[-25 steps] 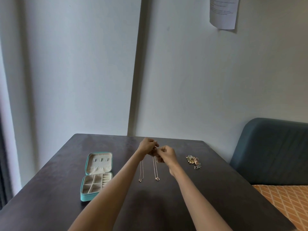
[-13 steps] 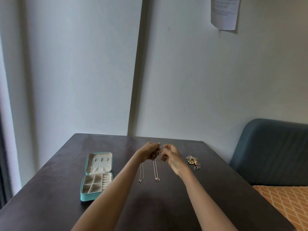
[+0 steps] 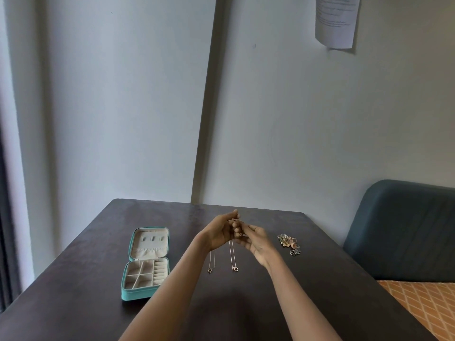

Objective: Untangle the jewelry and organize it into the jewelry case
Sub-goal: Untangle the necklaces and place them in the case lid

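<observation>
Near the middle of the frame, two bare hands were lifted a little over a dark table (image 3: 320,303). The left hand (image 3: 221,233) was curled, with its palm turned toward the other hand, and its fingertips pinched the top of the thin chains. The right hand (image 3: 257,242) was just beside it, touching it, and its curled fingers (image 3: 237,230) pinched the same top part of the chains. Two thin shiny necklaces hung down from the hands. The left necklace (image 3: 211,260) showed below the left wrist, and the right necklace (image 3: 232,257) hung between the two wrists. Each had a tiny round charm at the bottom, close to the tabletop; it was too small to tell if the charms touched it. Whether the chains were knotted together at the top could not be seen. The jewelry case (image 3: 146,264) lay open in the lower left of the frame, well apart from the hands. It was teal outside and soft cream inside, with little square boxes and a row of rolls. To the right of the hands sat a small jewelry pile (image 3: 288,242) of gold and silver bits. The table looked smooth and a bit shiny.
</observation>
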`<state>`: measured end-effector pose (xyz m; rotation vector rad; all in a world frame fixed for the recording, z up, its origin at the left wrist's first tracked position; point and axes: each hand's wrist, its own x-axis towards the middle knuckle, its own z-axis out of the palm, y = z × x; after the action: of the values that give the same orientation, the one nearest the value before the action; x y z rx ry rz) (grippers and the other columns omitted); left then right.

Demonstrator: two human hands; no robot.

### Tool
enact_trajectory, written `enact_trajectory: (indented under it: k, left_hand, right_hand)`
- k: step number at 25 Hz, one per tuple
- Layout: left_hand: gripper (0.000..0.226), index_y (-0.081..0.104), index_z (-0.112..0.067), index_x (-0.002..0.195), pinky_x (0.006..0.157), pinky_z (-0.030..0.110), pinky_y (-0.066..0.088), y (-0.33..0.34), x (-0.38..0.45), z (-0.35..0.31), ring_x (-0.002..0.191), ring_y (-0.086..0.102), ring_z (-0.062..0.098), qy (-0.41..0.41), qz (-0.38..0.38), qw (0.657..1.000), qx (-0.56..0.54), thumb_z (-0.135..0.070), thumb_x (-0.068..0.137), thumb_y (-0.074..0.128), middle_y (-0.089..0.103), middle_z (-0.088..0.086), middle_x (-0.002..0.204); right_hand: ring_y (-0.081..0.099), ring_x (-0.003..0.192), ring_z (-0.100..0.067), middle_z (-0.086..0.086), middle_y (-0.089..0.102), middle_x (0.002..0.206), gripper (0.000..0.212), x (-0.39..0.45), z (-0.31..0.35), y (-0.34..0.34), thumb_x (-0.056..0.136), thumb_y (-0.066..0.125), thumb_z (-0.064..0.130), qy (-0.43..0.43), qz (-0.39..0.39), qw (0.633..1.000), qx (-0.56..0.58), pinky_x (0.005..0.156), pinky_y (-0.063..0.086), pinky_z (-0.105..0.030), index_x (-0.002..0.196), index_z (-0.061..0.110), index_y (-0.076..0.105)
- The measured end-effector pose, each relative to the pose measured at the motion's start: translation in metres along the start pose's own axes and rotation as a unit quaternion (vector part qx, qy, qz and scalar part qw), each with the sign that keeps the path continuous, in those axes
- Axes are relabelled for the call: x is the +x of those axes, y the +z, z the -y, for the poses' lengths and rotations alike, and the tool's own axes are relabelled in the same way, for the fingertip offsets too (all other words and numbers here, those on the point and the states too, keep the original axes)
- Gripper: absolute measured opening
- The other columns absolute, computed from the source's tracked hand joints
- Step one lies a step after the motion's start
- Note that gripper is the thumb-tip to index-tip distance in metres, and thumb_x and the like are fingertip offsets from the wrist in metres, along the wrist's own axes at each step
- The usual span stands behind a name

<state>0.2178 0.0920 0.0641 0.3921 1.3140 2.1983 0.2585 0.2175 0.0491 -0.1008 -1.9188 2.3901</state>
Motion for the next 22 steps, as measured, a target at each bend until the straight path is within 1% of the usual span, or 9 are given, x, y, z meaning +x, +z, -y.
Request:
enact_trajectory:
  k: [4,6,8,10,13,14,16,19,22]
  left_hand:
    - [0.008,0.063,-0.009,0.092,0.064,0.022,0.051,-0.013,-0.008,-0.002,0.06,0.054,0.01,0.031,0.057,0.996,0.064,-0.014,0.09,0.056,0.055,0.0,0.065]
    - [0.014,0.064,-0.006,0.1,0.067,0.022,0.052,-0.015,-0.007,-0.001,0.063,0.057,0.011,0.044,0.062,0.995,0.057,-0.007,0.091,0.053,0.059,0.003,0.072]
    - [0.019,0.064,-0.003,0.104,0.067,0.022,0.053,-0.014,-0.005,0.0,0.061,0.059,0.01,0.068,0.043,0.995,0.054,-0.001,0.091,0.05,0.064,0.003,0.073]
    - [0.017,0.066,-0.002,0.101,0.066,0.023,0.054,-0.013,-0.004,0.0,0.06,0.06,0.01,0.088,0.019,0.993,0.083,0.001,0.089,0.053,0.066,0.003,0.07]
    - [0.006,0.065,-0.004,0.09,0.066,0.024,0.052,-0.009,-0.004,-0.001,0.064,0.06,0.014,0.105,-0.015,0.982,0.158,-0.001,0.085,0.063,0.064,0.004,0.07]
    - [0.007,0.062,-0.007,0.086,0.066,0.022,0.05,-0.007,-0.006,-0.003,0.064,0.06,0.014,0.111,-0.03,0.977,0.177,-0.002,0.083,0.065,0.064,0.003,0.07]
    - [0.018,0.052,-0.013,0.083,0.058,0.015,0.046,-0.003,-0.009,-0.006,0.06,0.062,0.008,0.125,-0.073,0.966,0.215,-0.003,0.082,0.067,0.064,0.003,0.073]
    - [0.023,0.045,-0.008,0.097,0.046,0.005,0.04,-0.001,-0.014,-0.006,0.056,0.061,0.005,0.122,-0.106,0.96,0.229,0.0,0.085,0.063,0.061,0.006,0.079]
    - [0.039,0.043,-0.008,0.119,0.052,0.004,0.042,-0.005,-0.019,-0.003,0.069,0.057,0.01,0.097,-0.096,0.956,0.259,-0.005,0.086,0.063,0.061,0.007,0.086]
  right_hand:
    - [0.068,0.066,-0.012,-0.006,0.07,0.074,0.012,-0.001,0.011,-0.005,0.089,0.061,0.01,0.018,0.033,0.998,-0.053,0.07,0.058,-0.024,0.084,0.004,0.069]
    - [0.065,0.064,-0.012,-0.006,0.068,0.071,0.017,-0.001,0.016,-0.002,0.092,0.055,0.012,0.02,0.021,0.996,-0.081,0.064,0.056,-0.023,0.08,0.006,0.066]
    - [0.061,0.061,-0.012,-0.004,0.066,0.066,0.02,0.002,0.019,0.005,0.093,0.052,0.015,0.013,-0.001,0.997,-0.079,0.058,0.051,-0.021,0.078,0.009,0.063]
    - [0.059,0.059,-0.011,-0.003,0.064,0.063,0.015,0.003,0.02,0.009,0.093,0.052,0.014,0.002,-0.019,0.997,-0.081,0.057,0.049,-0.02,0.08,0.011,0.059]
    - [0.058,0.062,-0.013,-0.005,0.062,0.067,0.01,0.003,0.016,0.009,0.09,0.052,0.007,-0.008,-0.052,0.996,-0.068,0.059,0.047,-0.022,0.081,0.012,0.051]
    - [0.057,0.063,-0.014,-0.005,0.061,0.069,0.012,0.003,0.016,0.009,0.089,0.052,0.005,-0.009,-0.059,0.996,-0.06,0.06,0.046,-0.022,0.08,0.013,0.049]
    - [0.055,0.065,-0.014,-0.007,0.059,0.071,0.016,0.003,0.017,0.009,0.088,0.049,0.002,-0.015,-0.063,0.997,-0.046,0.061,0.045,-0.022,0.077,0.013,0.048]
    - [0.057,0.067,-0.018,-0.009,0.058,0.07,0.018,0.001,0.022,0.008,0.087,0.047,-0.003,-0.031,-0.038,0.998,-0.029,0.064,0.048,-0.024,0.074,0.01,0.048]
    - [0.056,0.064,-0.02,-0.011,0.057,0.068,0.019,0.001,0.028,0.009,0.09,0.045,0.0,-0.051,-0.024,0.998,-0.025,0.065,0.048,-0.028,0.073,0.009,0.047]
